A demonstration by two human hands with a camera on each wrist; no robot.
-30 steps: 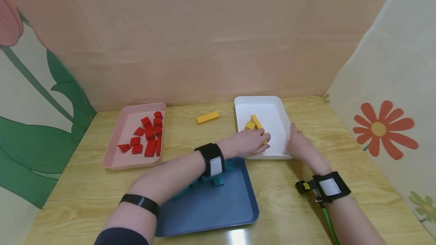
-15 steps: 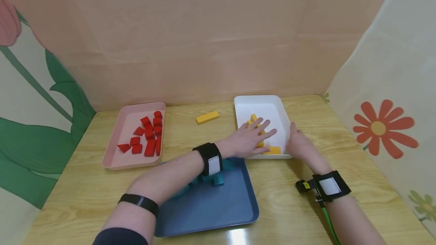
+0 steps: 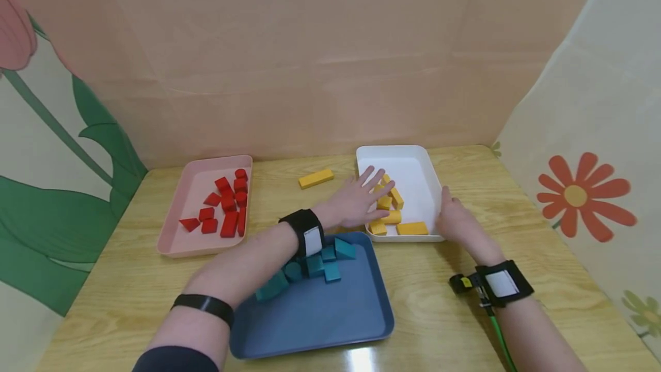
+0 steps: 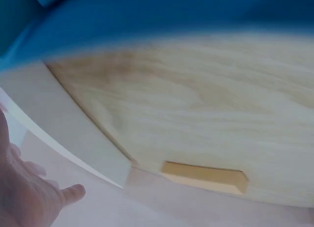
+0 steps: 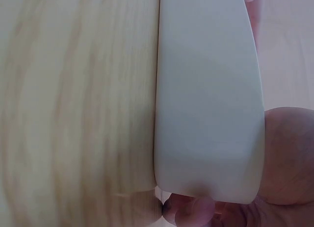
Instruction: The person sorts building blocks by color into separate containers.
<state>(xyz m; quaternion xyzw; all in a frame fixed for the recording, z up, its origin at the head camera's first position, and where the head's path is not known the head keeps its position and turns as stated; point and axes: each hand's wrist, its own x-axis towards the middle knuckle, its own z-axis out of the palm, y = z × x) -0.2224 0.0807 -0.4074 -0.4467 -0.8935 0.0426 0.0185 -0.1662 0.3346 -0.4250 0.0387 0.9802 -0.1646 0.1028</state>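
My left hand (image 3: 351,201), fingers spread and holding nothing, hovers over the left edge of the white tray (image 3: 413,166). Several yellow blocks (image 3: 412,228) lie in that tray, a few partly hidden by the fingers. In the left wrist view, the left hand (image 4: 29,195) shows beside the tray wall (image 4: 73,121). At the near right corner my right hand (image 3: 461,224) grips the tray. In the right wrist view its thumb (image 5: 289,156) is on the inner side of the wall and its curled fingers (image 5: 194,212) are at the corner outside.
A long yellow block (image 3: 316,179) lies on the wooden table (image 3: 423,303) between the trays. To the left is a pink tray (image 3: 181,202) holding several red blocks (image 3: 228,202). Beneath my left forearm, a blue tray (image 3: 320,320) carries several teal blocks (image 3: 272,286).
My left hand was bent over the yellow blocks, then spread its fingers and drew back leftward. A yellow block now shows at the tray's near edge. The right hand has stayed put.
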